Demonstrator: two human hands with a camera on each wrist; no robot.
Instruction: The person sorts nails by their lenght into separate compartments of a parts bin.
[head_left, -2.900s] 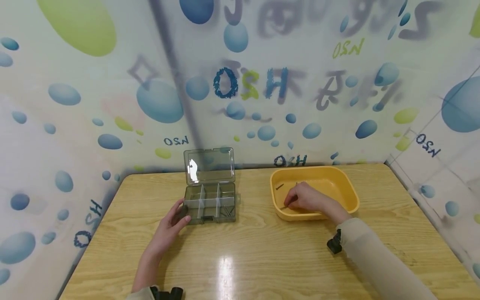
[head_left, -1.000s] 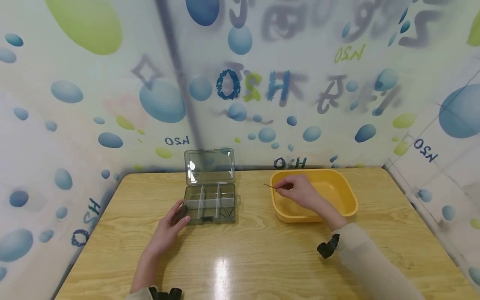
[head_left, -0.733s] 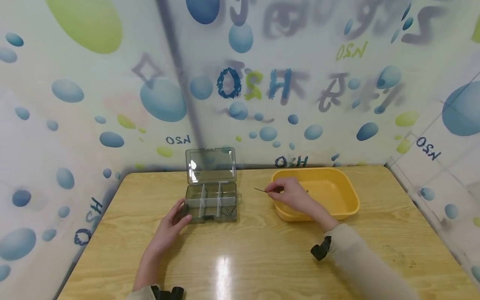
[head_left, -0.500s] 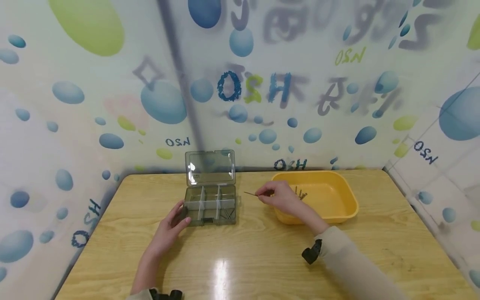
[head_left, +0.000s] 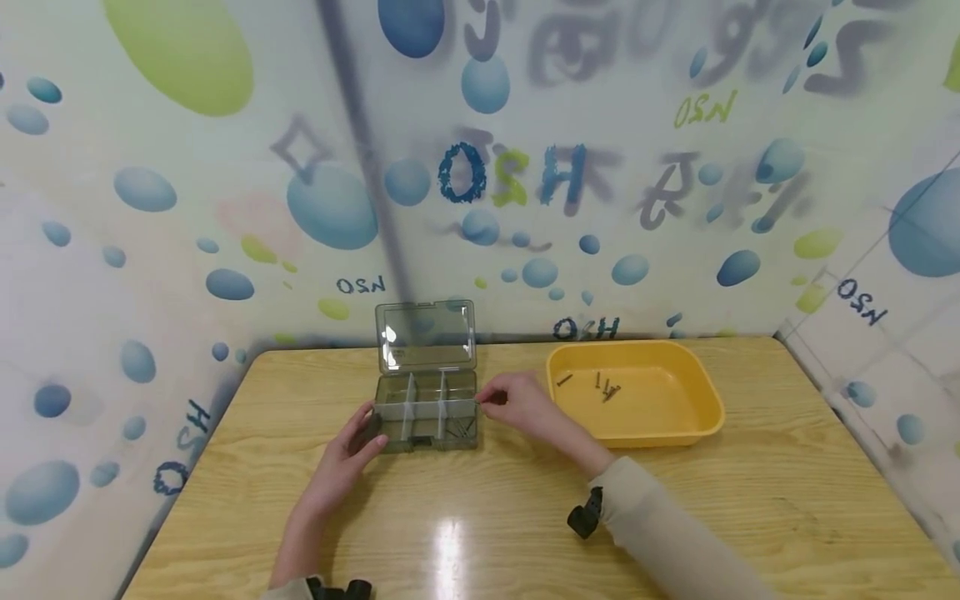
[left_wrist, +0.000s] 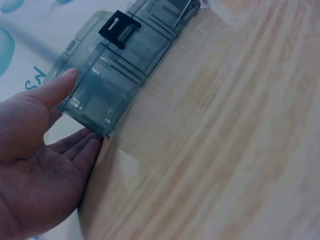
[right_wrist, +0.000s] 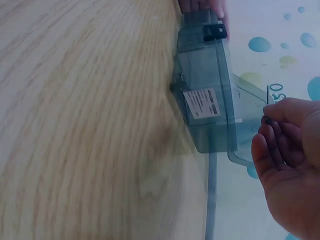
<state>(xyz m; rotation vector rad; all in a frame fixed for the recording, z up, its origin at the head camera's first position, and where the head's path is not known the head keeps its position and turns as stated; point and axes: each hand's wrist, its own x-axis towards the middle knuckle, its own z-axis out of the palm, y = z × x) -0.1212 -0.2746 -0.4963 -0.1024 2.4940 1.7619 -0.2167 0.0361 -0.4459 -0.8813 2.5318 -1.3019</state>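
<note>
A grey see-through compartment box (head_left: 424, 410) sits on the table with its lid (head_left: 426, 337) raised. Several screws (head_left: 462, 429) lie in its front right compartment. My left hand (head_left: 335, 468) rests against the box's left end; in the left wrist view the thumb (left_wrist: 65, 82) touches its upper edge while the other fingers lie low beside it. At the right edge of the box, my right hand (head_left: 528, 411) pinches a screw (right_wrist: 268, 94) between thumb and fingertips. That screw points upward in the right wrist view and is mostly hidden by the fingers in the head view.
To the right stands a yellow tray (head_left: 667, 383) holding several loose screws (head_left: 611, 393). Behind the table (head_left: 540, 517) rises a wall (head_left: 645, 100) patterned with blue and green drops. A black latch (left_wrist: 120, 30) projects from the box's front.
My right hand has picked a screw out of the yellow tray and carried it left to the box, uncovering the screws in the tray. My left hand has stayed at the box.
</note>
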